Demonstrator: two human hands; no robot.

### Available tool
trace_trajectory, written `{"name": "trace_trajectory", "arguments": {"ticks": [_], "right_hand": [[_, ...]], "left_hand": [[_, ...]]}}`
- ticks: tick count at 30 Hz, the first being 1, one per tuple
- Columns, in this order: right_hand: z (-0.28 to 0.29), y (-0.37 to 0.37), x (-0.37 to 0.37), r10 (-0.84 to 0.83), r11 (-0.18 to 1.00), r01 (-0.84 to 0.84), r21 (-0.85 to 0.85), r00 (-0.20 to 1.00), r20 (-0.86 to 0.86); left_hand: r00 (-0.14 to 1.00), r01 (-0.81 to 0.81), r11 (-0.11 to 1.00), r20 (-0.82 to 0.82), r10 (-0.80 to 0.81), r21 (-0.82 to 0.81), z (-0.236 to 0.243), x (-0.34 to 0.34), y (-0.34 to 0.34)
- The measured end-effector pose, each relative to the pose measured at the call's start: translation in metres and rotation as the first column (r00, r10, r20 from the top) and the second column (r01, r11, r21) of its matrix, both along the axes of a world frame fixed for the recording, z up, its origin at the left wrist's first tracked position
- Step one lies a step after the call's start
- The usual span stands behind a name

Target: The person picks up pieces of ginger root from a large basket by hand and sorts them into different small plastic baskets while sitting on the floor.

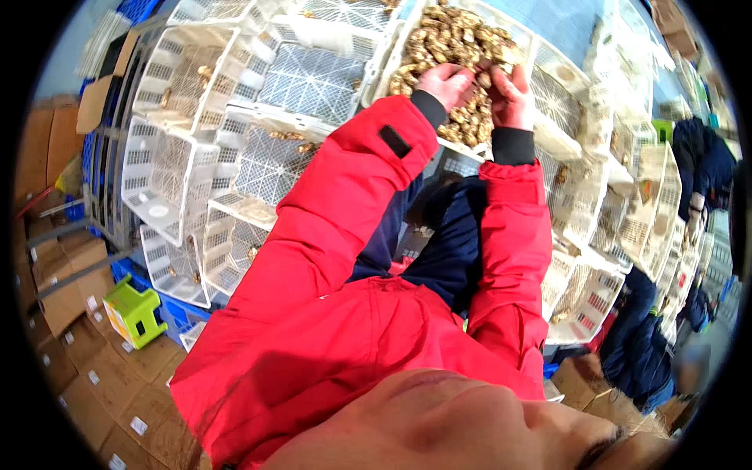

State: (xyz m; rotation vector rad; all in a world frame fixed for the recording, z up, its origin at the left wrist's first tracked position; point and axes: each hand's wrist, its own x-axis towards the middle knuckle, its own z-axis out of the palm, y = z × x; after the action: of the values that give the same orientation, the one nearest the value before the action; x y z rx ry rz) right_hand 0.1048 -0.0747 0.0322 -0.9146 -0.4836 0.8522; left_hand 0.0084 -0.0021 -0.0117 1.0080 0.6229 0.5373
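A white plastic crate (521, 35) in front of me holds a heap of lumpy tan-and-brown mushrooms (450, 35). Both hands are over its near part, close together. My left hand (446, 84) has its fingers bent and pinched toward the middle. Facing it, my right hand (513, 98) has the thumb and fingers closed in. A small reddish-brown mushroom (484, 79) shows between the fingertips, partly covered by them. More mushrooms lie under and below the hands.
White crates (317, 82) with a few scattered pieces stand to the left, and more crates (583, 188) are on the right. A green stool (135, 312) and flattened cardboard (102, 368) are at lower left. Co-workers in dark clothes (638, 345) are at the right edge.
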Motion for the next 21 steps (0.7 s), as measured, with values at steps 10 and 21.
{"name": "trace_trajectory", "arguments": {"ticks": [10,21], "right_hand": [[-0.006,0.001,-0.012,0.181,0.968,-0.156,-0.196,0.977,0.115],[-0.052,0.003,0.016,0.231,0.857,-0.156,-0.491,0.968,0.095]], "left_hand": [[0.993,0.115,0.943,0.028,-0.111,-0.312,0.006,-0.002,-0.002],[0.944,-0.165,0.855,0.172,0.280,-0.491,0.003,-0.012,0.017]]}}
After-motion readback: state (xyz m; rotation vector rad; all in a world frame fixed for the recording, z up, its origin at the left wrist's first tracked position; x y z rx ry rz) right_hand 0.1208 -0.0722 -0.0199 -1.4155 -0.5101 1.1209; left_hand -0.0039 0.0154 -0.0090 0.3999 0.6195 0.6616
